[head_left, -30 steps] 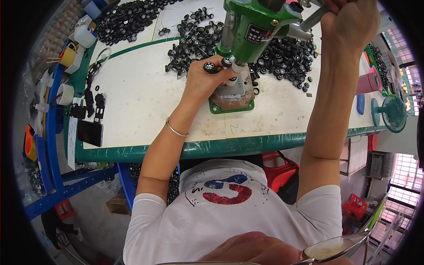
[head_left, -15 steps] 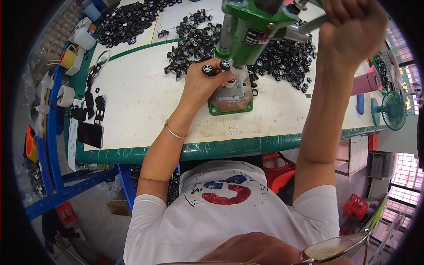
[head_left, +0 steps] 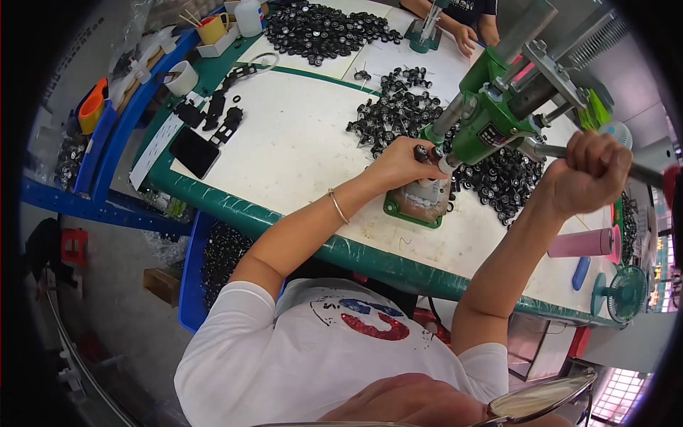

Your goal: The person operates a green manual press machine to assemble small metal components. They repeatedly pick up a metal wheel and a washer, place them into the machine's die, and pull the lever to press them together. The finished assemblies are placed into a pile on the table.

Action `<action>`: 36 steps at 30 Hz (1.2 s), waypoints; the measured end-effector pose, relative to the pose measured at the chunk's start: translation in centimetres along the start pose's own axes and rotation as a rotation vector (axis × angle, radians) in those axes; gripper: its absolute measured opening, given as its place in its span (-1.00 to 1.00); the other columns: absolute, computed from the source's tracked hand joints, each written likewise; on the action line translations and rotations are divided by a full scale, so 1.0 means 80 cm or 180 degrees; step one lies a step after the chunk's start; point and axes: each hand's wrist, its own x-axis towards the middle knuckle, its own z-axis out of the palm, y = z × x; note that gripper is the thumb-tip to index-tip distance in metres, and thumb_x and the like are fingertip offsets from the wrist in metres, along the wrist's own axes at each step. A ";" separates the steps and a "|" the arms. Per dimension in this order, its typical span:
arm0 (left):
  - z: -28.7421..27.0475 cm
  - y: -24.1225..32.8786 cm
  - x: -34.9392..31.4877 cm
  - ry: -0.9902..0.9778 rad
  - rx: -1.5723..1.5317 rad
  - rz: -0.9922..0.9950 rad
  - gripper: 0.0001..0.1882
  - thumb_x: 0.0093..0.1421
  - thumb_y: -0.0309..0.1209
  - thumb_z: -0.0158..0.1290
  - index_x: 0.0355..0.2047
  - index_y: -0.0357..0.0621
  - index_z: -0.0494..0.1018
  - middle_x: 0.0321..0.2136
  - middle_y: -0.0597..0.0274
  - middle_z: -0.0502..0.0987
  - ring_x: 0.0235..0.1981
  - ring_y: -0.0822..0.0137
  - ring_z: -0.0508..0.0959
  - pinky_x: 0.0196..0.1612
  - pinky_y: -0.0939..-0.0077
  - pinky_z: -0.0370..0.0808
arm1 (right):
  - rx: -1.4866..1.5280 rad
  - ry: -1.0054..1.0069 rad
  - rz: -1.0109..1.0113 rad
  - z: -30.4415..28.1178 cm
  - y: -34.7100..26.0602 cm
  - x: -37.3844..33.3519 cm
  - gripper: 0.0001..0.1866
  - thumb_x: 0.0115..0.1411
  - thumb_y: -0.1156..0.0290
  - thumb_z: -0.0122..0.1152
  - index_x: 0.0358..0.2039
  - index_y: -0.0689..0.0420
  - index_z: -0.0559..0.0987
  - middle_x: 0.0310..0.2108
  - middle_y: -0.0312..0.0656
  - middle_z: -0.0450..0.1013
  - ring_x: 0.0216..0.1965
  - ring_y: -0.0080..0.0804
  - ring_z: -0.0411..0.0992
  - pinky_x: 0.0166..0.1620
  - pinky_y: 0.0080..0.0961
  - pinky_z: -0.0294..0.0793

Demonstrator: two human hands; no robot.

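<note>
My left hand (head_left: 404,165) pinches a small pair of black toy wheels (head_left: 421,152) on an axle, with silvery hubs. It holds them at the foot of a green hand press (head_left: 484,132), right beside the pale tip of its ram (head_left: 447,165). Fingers hide part of the wheels. Below them is the press's green-rimmed base plate (head_left: 413,219), worn and brownish on top. My right hand (head_left: 594,174) is closed around the press's metal lever (head_left: 551,150), to the right of the press head.
Loose wheels (head_left: 509,186) and wheel pairs with axles (head_left: 391,117) surround the press; another heap (head_left: 320,32) lies far left. A phone (head_left: 194,152) and black parts (head_left: 226,127) lie left. At right are a pink tumbler (head_left: 580,243) and green fan (head_left: 626,294). Another person's hand (head_left: 466,39) shows opposite.
The view has turned and widened, so the press appears farther right and another person shows across the table. My left hand stays at the wheels; my right hand, still on the lever, appears lower.
</note>
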 end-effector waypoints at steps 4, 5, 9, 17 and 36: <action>0.002 -0.002 -0.001 0.0226 0.0106 0.0122 -0.75 -0.10 -0.37 0.34 -0.47 -0.24 0.55 -0.64 0.30 0.53 -0.63 0.58 0.46 -0.51 0.64 0.38 | -0.0200 0.0049 0.0653 0.006 0.014 0.034 -0.69 0.20 0.34 0.00 -0.67 0.07 0.25 -0.73 -0.41 -0.01 -0.75 -0.70 -0.13 -0.70 -0.68 -0.18; -0.001 -0.002 0.000 0.0325 0.0219 0.0020 -0.76 -0.10 -0.39 0.33 -0.47 -0.25 0.56 -0.60 0.29 0.55 -0.59 0.58 0.47 -0.47 0.65 0.40 | -0.0334 0.0246 0.0925 0.015 0.019 0.041 -0.73 0.21 0.36 0.01 -0.63 0.09 0.30 -0.73 -0.43 0.04 -0.75 -0.71 -0.07 -0.70 -0.69 -0.13; -0.019 -0.001 -0.004 0.0607 -0.0961 -0.0046 -0.80 -0.08 -0.45 0.30 -0.41 -0.16 0.56 -0.51 0.35 0.57 -0.54 0.59 0.45 -0.49 0.69 0.30 | -0.0025 0.0066 0.1778 -0.020 0.091 0.083 -0.84 0.23 0.38 0.08 -0.45 0.16 0.47 -0.69 -0.47 0.19 -0.74 -0.79 0.06 -0.69 -0.76 -0.02; -0.131 -0.019 -0.033 0.1122 -0.0269 -0.0385 -0.76 -0.02 -0.24 0.29 -0.52 -0.07 0.48 -0.66 0.37 0.46 -0.70 0.61 0.34 -0.69 0.69 0.06 | -0.0487 0.0196 0.1807 -0.051 0.093 0.032 -0.74 0.21 0.20 0.11 -0.38 0.15 0.51 -0.62 -0.40 0.28 -0.65 -0.66 0.19 -0.57 -0.68 0.14; -0.119 -0.014 -0.022 0.1669 0.1745 -0.0004 -0.84 0.00 -0.39 0.27 -0.39 -0.14 0.59 -0.59 0.36 0.55 -0.62 0.60 0.40 -0.54 0.70 0.32 | -0.3396 -0.2162 0.1681 -0.165 0.085 -0.205 -0.80 0.11 0.46 0.20 -0.21 0.09 0.50 -0.33 -0.26 0.47 -0.45 -0.41 0.45 -0.41 -0.48 0.41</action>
